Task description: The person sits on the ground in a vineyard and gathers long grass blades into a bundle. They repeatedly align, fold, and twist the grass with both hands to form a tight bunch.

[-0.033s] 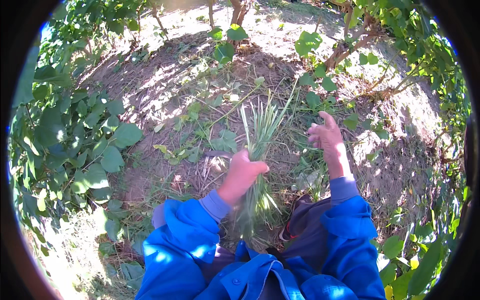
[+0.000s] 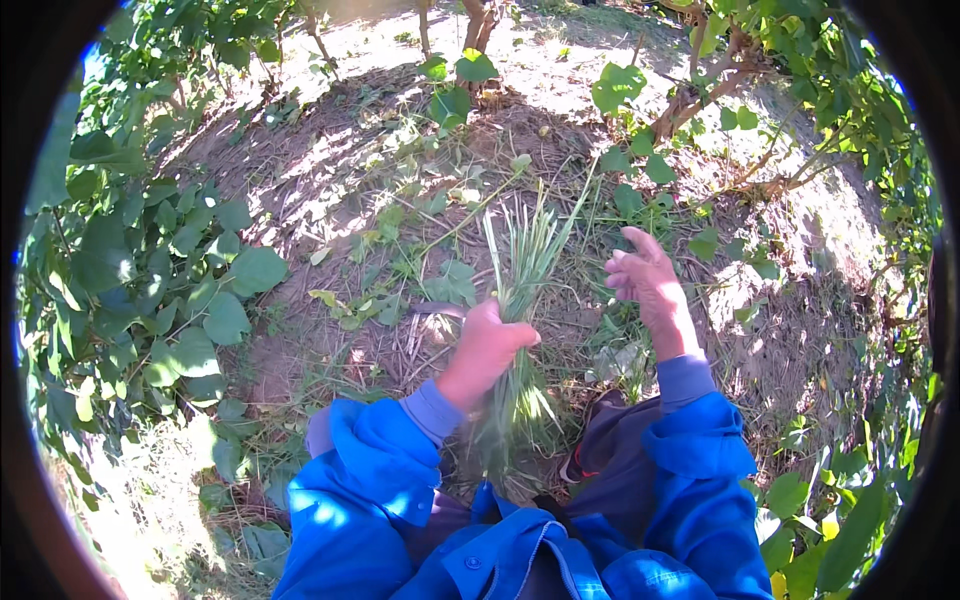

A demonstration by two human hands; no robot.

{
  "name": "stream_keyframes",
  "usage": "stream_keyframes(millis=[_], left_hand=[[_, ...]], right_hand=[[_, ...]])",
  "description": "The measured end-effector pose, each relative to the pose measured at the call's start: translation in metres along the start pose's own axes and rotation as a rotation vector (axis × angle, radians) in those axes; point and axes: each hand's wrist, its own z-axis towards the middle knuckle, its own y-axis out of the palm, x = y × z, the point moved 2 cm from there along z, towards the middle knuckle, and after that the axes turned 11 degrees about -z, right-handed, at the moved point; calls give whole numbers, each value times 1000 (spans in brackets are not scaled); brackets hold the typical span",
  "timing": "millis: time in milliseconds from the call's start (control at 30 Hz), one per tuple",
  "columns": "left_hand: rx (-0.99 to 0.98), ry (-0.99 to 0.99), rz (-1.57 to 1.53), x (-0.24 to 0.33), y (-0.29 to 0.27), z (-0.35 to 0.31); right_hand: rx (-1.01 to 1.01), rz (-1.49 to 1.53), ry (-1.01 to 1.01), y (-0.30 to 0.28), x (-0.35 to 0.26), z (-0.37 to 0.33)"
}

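My left hand [image 2: 488,350] is closed around a bundle of long green grass [image 2: 530,250], thumb across the stems. The blades fan out above the fist, and the lower ends hang below it, slightly blurred. My right hand [image 2: 648,285] is raised to the right of the bundle, apart from it. Its index finger points out to the left and the other fingers are loosely bent; I see nothing in it. Just left of my left fist, a curved greyish blade [image 2: 437,308], like a sickle's, lies on the ground, its other end hidden behind the hand.
Leafy bushes [image 2: 200,300] crowd the left side. A branching trunk [image 2: 690,100] with low green leaves leans in at the upper right, and another trunk [image 2: 480,25] stands farther back. Cut grass and dry stalks litter the soil [image 2: 290,200]. My shoe [image 2: 575,465] shows below the bundle.
My right hand has shifted slightly left, toward the grass bundle. My left hand keeps its hold in nearly the same place.
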Motion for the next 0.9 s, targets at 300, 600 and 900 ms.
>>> stream_keyframes(millis=[300, 600, 900], left_hand=[[-60, 2, -6, -17, -3, 7], [-182, -94, 41, -20, 13, 2], [-206, -40, 141, -23, 18, 0]], right_hand=[[-465, 120, 3, 56, 6, -19], [-536, 372, 65, 81, 10, -32], [-478, 639, 66, 90, 20, -35]])
